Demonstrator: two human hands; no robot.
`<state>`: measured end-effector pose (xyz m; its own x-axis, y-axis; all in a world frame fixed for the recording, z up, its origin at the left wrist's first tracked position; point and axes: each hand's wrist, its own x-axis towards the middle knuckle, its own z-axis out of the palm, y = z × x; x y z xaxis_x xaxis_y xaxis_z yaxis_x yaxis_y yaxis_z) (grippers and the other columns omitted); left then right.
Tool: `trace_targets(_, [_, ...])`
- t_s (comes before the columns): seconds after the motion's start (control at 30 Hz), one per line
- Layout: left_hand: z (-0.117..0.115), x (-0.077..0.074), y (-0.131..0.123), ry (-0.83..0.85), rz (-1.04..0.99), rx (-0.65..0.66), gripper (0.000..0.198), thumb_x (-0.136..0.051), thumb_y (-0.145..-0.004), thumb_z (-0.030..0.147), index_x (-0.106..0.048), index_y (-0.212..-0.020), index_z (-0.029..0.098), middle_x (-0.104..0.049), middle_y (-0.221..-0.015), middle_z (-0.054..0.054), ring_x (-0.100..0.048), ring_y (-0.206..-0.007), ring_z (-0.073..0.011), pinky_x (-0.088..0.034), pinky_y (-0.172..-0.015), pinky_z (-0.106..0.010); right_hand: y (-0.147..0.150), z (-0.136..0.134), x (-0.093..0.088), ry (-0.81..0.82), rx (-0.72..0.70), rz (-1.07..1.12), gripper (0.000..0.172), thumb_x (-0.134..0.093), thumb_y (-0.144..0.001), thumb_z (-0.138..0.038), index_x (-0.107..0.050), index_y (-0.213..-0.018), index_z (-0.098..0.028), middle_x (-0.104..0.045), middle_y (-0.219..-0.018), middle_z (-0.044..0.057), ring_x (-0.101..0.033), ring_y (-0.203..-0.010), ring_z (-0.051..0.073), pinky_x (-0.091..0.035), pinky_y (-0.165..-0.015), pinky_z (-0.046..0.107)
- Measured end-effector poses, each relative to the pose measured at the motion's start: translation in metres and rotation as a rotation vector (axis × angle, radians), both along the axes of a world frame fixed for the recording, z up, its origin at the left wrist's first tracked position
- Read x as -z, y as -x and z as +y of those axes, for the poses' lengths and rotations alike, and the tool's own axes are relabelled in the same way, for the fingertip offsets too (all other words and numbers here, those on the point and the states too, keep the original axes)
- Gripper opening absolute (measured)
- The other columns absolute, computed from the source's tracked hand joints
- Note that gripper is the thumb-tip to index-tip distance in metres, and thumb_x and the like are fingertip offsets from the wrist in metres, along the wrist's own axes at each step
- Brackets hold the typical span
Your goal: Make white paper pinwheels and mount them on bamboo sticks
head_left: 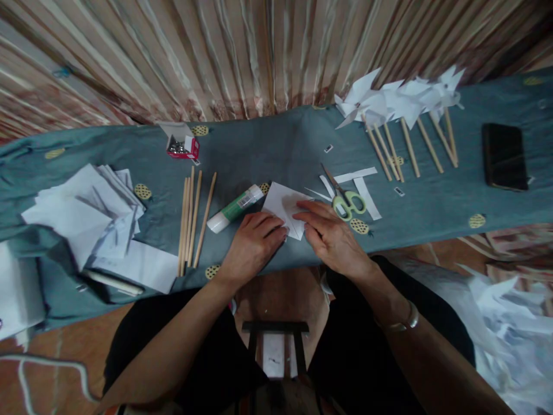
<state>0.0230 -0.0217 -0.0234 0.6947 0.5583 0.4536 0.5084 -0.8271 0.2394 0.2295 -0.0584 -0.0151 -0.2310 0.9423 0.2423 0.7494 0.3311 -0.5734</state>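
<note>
A small white sheet of paper [288,199], with a crease line and a folded edge, lies turned cornerwise on the table near the front edge. My left hand [254,242] holds its lower left side, fingers curled down and close together. From the right, my right hand [328,233] reaches over the same sheet, its fingers stretched out and apart, the tips on the paper. Beside my left hand lies a glue stick [235,208] with a green label. Just past my right hand are green-handled scissors [345,202] on narrow paper strips [367,199].
Several wooden sticks [189,219] lie left of the glue stick, below an open red box [182,147] of small metal pieces. Paper sheets [82,207] are piled far left. Paper pinwheels [401,104] on sticks lie at the back right, near a black phone [504,155].
</note>
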Motion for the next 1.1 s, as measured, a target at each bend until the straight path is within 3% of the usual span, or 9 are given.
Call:
trace_targets(0.23, [-0.001, 0.003, -0.001, 0.022, -0.019, 0.015, 0.011, -0.061, -0.095, 0.018, -0.068, -0.101, 0.013, -0.074, -0.100, -0.006, -0.062, -0.094, -0.0228, -0.049, -0.080, -0.037, -0.002, -0.001, -0.003, 0.037, -0.017, 0.028, 0.034, -0.047, -0.087, -0.008, -0.069, -0.113, -0.014, -0.065, -0.133, 0.015, -0.058, -0.128, 0.027, -0.049, -0.110, 0.049])
trace_targets(0.5, [0.000, 0.002, -0.002, 0.076, -0.031, -0.014, 0.014, -0.057, -0.096, 0.020, -0.069, -0.100, 0.014, -0.073, -0.098, -0.008, -0.062, -0.093, -0.0223, -0.048, -0.080, -0.036, -0.003, -0.002, -0.010, 0.136, -0.038, 0.004, 0.044, -0.058, -0.073, -0.012, -0.066, -0.117, -0.017, -0.059, -0.142, 0.016, -0.054, -0.134, 0.031, -0.044, -0.113, 0.054])
trace_targets(0.63, [0.001, 0.001, -0.001, 0.074, -0.018, 0.005, 0.017, -0.060, -0.096, 0.025, -0.070, -0.104, 0.015, -0.073, -0.102, -0.009, -0.062, -0.095, -0.0231, -0.049, -0.080, -0.037, -0.003, -0.002, -0.010, 0.151, -0.022, 0.022, 0.046, -0.057, -0.072, -0.011, -0.065, -0.116, -0.020, -0.058, -0.143, 0.014, -0.054, -0.134, 0.030, -0.043, -0.113, 0.053])
trace_targets(0.83, [0.002, 0.002, -0.003, 0.031, -0.004, 0.021, 0.017, -0.055, -0.098, 0.020, -0.070, -0.101, 0.016, -0.074, -0.099, -0.007, -0.062, -0.092, -0.0215, -0.049, -0.078, -0.036, -0.003, -0.002, -0.008, 0.149, -0.007, 0.056, 0.045, -0.055, -0.073, -0.010, -0.065, -0.116, -0.020, -0.059, -0.142, 0.012, -0.053, -0.135, 0.028, -0.042, -0.114, 0.051])
trace_targets(1.1, [-0.005, 0.001, -0.001, 0.151, -0.077, 0.009, 0.015, -0.055, -0.097, 0.019, -0.069, -0.097, 0.014, -0.074, -0.096, -0.008, -0.063, -0.089, -0.0206, -0.051, -0.079, -0.035, -0.008, -0.004, -0.014, 0.247, -0.014, 0.228, 0.041, -0.059, -0.075, -0.013, -0.067, -0.113, -0.023, -0.057, -0.146, 0.011, -0.052, -0.137, 0.028, -0.041, -0.114, 0.051])
